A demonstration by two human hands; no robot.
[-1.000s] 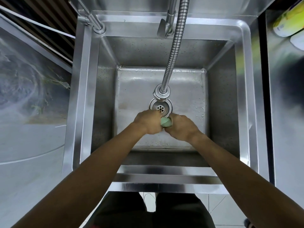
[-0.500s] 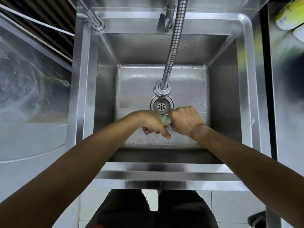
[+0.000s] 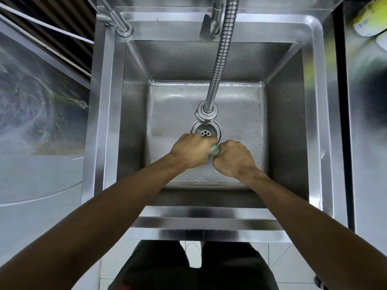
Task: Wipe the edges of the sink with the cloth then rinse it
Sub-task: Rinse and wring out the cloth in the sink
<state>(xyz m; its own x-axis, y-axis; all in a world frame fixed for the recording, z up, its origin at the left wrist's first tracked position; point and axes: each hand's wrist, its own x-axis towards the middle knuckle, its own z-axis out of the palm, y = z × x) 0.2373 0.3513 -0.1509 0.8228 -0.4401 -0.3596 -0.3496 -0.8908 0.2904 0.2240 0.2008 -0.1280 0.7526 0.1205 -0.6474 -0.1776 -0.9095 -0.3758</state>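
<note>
A deep stainless steel sink (image 3: pixel 320 114) fills the middle of the view. Over its basin, just in front of the drain (image 3: pixel 206 131), both of my fists meet. My left hand (image 3: pixel 193 150) and my right hand (image 3: pixel 234 159) are each closed on one end of a pale green cloth (image 3: pixel 214 150). Only a small twisted bit of the cloth shows between the knuckles; the remainder is hidden inside the fists. A flexible metal faucet hose (image 3: pixel 219 59) hangs down from the back, its head (image 3: pixel 205 115) just above the drain. No water stream is visible.
A metal tap post (image 3: pixel 123 28) stands at the sink's back left corner and a lever handle (image 3: pixel 207 27) sits at the back rim. A steel counter on the right holds a yellow and white bottle (image 3: pixel 370 19). A grey surface lies to the left. My dark trousers show below the front rim.
Both fists have turned against each other around the cloth. The left hand, half a second ago palm-down with fingers showing, is rolled back into a fist by the drain.
</note>
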